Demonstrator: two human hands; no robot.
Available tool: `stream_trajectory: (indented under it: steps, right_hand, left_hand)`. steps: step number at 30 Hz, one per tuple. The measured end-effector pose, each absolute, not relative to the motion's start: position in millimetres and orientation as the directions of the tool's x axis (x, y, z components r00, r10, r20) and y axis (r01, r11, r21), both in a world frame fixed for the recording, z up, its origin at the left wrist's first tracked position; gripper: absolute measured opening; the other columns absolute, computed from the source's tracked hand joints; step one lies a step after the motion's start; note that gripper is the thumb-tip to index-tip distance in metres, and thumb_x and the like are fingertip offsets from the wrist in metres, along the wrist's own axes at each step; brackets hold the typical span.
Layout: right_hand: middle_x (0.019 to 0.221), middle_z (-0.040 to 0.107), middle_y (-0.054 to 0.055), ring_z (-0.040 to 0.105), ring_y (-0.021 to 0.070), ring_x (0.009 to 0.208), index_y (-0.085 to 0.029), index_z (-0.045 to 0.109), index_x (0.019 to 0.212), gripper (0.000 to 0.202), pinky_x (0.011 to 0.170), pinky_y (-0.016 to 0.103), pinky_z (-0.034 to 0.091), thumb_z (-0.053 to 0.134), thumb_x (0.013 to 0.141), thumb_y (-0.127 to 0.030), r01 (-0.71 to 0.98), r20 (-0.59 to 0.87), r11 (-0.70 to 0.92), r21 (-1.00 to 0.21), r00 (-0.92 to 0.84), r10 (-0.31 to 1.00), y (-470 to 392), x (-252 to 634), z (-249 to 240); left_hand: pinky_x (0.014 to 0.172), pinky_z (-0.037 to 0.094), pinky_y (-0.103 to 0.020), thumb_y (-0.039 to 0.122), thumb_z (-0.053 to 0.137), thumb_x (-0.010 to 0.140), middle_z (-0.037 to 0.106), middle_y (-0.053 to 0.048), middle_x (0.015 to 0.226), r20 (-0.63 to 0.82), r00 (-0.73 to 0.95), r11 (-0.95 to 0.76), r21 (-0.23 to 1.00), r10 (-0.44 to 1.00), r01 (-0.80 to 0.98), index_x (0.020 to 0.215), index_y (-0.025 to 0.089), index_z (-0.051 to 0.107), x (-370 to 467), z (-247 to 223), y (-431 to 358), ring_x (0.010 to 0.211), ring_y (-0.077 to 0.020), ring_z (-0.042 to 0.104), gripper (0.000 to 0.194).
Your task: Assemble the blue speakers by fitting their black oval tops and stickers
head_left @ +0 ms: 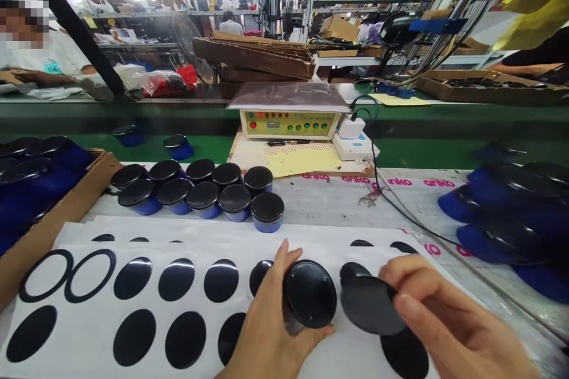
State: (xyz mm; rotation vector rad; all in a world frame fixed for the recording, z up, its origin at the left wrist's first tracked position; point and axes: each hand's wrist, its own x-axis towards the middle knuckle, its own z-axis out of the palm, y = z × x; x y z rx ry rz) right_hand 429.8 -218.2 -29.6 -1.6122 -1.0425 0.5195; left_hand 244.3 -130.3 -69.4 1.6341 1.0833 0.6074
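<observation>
My left hand [271, 320] is wrapped round a small round canister [310, 294], its black end face turned up towards me. Between thumb and fingers, my right hand [444, 314] pinches a thin black disc [372, 304] by its right edge, just right of the canister and apart from it. Below both hands lies a white sheet [89, 331] bearing rows of black round discs [185, 340] and two black rings [90, 276]. Part of the sheet is hidden behind my hands.
Blue canisters with black tops [235, 201] stand in two rows behind the sheet. More fill a cardboard box [57, 225] at left and a blurred pile [511, 219] at right. A control box [288, 121] sits at the back; a cable [413, 219] crosses the right side.
</observation>
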Motion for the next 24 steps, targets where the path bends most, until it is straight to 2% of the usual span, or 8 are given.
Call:
stream_trajectory:
  steps: [2, 5, 7, 10, 14, 18, 24]
  right_hand:
    - [0.088, 0.056, 0.004, 0.059, 0.0207, 0.08, -0.024, 0.057, 0.068, 0.022, 0.059, 0.027, 0.053, 0.06, 0.084, -0.04, 0.176, 0.087, -0.002, -0.984, 0.498, 0.863, -208.0, 413.1, -39.9]
    - [0.096, 0.052, 0.005, 0.056, 0.022, 0.094, -0.023, 0.056, 0.069, 0.024, 0.073, 0.028, 0.053, 0.061, 0.084, -0.041, -0.044, -0.06, -0.044, -0.998, 0.479, 0.876, -193.6, 394.7, -52.4]
    - [0.098, 0.051, 0.005, 0.054, 0.0221, 0.097, -0.022, 0.057, 0.069, 0.025, 0.078, 0.029, 0.051, 0.062, 0.083, -0.042, -0.115, -0.119, -0.074, -0.991, 0.46, 0.88, -188.4, 388.2, -56.8]
    - [0.099, 0.049, 0.004, 0.053, 0.0194, 0.093, -0.022, 0.057, 0.071, 0.024, 0.076, 0.027, 0.05, 0.063, 0.083, -0.042, -0.15, -0.147, -0.09, -0.985, 0.437, 0.887, -186.6, 384.5, -58.6]
    - [0.098, 0.047, 0.002, 0.052, 0.0176, 0.091, -0.023, 0.056, 0.07, 0.023, 0.074, 0.025, 0.049, 0.062, 0.084, -0.04, -0.15, -0.147, -0.091, -0.984, 0.427, 0.892, -186.5, 383.6, -57.3]
    - [0.095, 0.048, 0.003, 0.053, 0.0185, 0.089, -0.022, 0.056, 0.07, 0.022, 0.072, 0.026, 0.05, 0.063, 0.083, -0.039, -0.079, -0.105, -0.078, -0.994, 0.454, 0.885, -184.6, 383.2, -57.3]
    - [0.085, 0.051, 0.002, 0.054, 0.0164, 0.08, -0.022, 0.053, 0.069, 0.021, 0.068, 0.025, 0.048, 0.059, 0.086, -0.034, 0.215, 0.074, -0.041, -0.976, 0.499, 0.864, -182.9, 379.9, -54.5]
  left_hand:
    - [0.101, 0.041, -0.048, 0.023, 0.08, 0.061, 0.052, -0.001, 0.135, -0.154, 0.456, -0.021, 0.935, 0.876, 0.355, 0.141, 0.039, 0.023, 243.7, -70.6, -129.0, 0.117, -0.0281, 0.054, 0.1]
    - [0.1, 0.043, -0.045, 0.025, 0.08, 0.063, 0.055, 0.001, 0.133, -0.129, 0.48, -0.049, 0.939, 0.868, 0.339, 0.14, 0.039, 0.026, 242.7, -69.2, -127.0, 0.114, -0.0258, 0.057, 0.095]
    - [0.099, 0.043, -0.043, 0.024, 0.08, 0.063, 0.056, 0.001, 0.131, -0.125, 0.483, -0.053, 0.939, 0.866, 0.339, 0.138, 0.038, 0.03, 242.8, -67.3, -126.5, 0.115, -0.026, 0.056, 0.091]
    - [0.099, 0.044, -0.043, 0.023, 0.08, 0.063, 0.057, 0.001, 0.13, -0.123, 0.478, -0.055, 0.939, 0.87, 0.34, 0.137, 0.037, 0.034, 243.6, -65.3, -126.9, 0.116, -0.0261, 0.055, 0.088]
    - [0.099, 0.045, -0.044, 0.024, 0.079, 0.063, 0.058, 0.0, 0.129, -0.09, 0.478, -0.086, 0.939, 0.874, 0.334, 0.137, 0.036, 0.035, 244.0, -66.6, -127.6, 0.116, -0.0271, 0.056, 0.087]
    - [0.099, 0.046, -0.041, 0.024, 0.08, 0.063, 0.058, 0.002, 0.128, -0.056, 0.469, -0.113, 0.939, 0.881, 0.325, 0.136, 0.038, 0.037, 243.5, -69.1, -128.2, 0.115, -0.0253, 0.057, 0.086]
    - [0.1, 0.044, -0.04, 0.028, 0.079, 0.066, 0.057, 0.005, 0.13, -0.064, 0.476, -0.115, 0.934, 0.877, 0.337, 0.136, 0.042, 0.033, 243.6, -69.1, -128.9, 0.117, -0.0238, 0.056, 0.085]
